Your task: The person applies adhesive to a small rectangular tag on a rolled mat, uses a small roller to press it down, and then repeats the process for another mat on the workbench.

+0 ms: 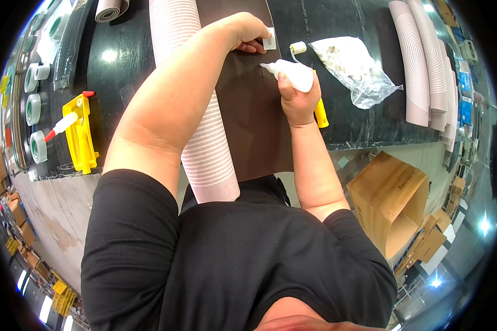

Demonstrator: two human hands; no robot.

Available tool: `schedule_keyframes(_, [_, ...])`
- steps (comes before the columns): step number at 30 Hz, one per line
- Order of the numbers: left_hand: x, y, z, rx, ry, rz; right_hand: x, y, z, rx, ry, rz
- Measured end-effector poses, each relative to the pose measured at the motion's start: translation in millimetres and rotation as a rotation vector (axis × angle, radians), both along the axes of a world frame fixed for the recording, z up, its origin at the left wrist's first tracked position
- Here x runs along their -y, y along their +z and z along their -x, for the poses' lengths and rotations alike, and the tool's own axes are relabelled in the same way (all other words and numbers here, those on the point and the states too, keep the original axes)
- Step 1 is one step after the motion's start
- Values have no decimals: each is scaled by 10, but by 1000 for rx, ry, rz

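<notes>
A: What's the biggest thing in front of you?

B: Your dark worktable [370, 110], running across the top of the view. On it lies a brown mesh sheet [254, 127], its near end hanging over the table edge toward you. Along its left side sits a long pink-and-white striped roll [204, 143].

A: And off to the sides?

B: At the right edge you have more pale striped sheets [425, 71] lying in a pile. Below the table on your right, an open cardboard box [392, 204] stands on the floor. On the left there's a yellow tool [83, 135], with rolls of tape [34, 107] in a row beside it.

A: Smaller still?

B: A clear plastic bag [353, 66] of small pieces lies just right of the sheet, near a small white cap [298, 47].

A: Your hands?

B: Your right hand [298, 102] is wrapped around a white glue bottle [290, 73], its nozzle pointing left over the sheet; a yellow handle [320, 113] shows behind that hand. Your left hand [248, 33] reaches across, fingers curled, pinching a small white label [269, 39] against the sheet's upper part.
</notes>
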State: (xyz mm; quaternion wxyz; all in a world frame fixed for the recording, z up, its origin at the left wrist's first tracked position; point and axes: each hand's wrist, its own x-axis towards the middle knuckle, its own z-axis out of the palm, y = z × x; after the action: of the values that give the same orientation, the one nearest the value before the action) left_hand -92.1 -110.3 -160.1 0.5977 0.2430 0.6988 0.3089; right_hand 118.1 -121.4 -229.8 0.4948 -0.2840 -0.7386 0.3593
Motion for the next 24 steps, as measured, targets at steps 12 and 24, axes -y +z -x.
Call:
schedule_keyframes(12, [6,23,-6,-14,-12,-9,-8,75,-7,52,-55,-114])
schedule_keyframes(24, [-4,-24,5,-13,-6,-12,-7,129,-4,56,-93,-233])
